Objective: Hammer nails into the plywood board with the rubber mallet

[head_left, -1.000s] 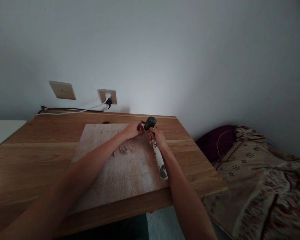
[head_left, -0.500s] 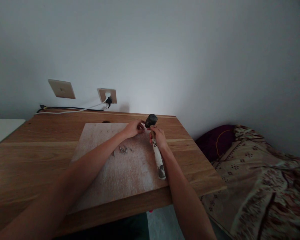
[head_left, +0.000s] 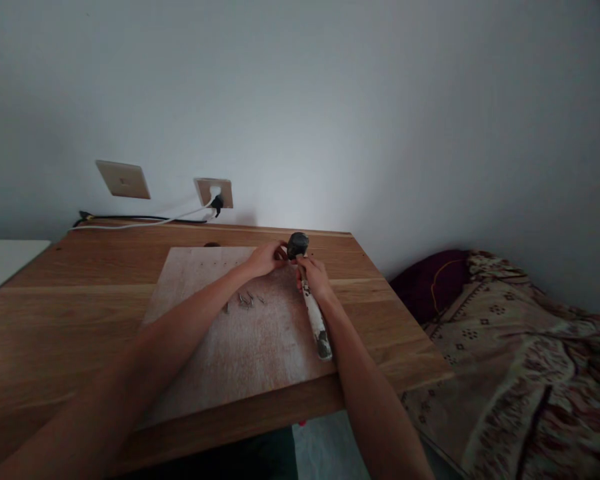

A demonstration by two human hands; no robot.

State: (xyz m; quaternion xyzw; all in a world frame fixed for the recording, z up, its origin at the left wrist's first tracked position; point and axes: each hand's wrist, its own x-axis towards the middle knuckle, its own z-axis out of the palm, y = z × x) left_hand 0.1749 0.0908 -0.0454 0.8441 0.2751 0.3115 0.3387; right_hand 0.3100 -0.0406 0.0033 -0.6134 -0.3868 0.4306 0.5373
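Ideally, tap gently: right hand [head_left: 316, 277] grips the hammer [head_left: 313, 313] just beside left hand [head_left: 266, 259], whose hold I can't tell.

Hammer [head_left: 313, 312] in right hand [head_left: 315, 275]

Board [head_left: 240, 360] on desk [head_left: 40, 327], nails [head_left: 251, 298] on board, hammer [head_left: 312, 311] over board's right side. Wall socket [head_left: 226, 193] behind; cables [head_left: 130, 226] along desk's back-left; bedding [head_left: 495, 353] right of desk.
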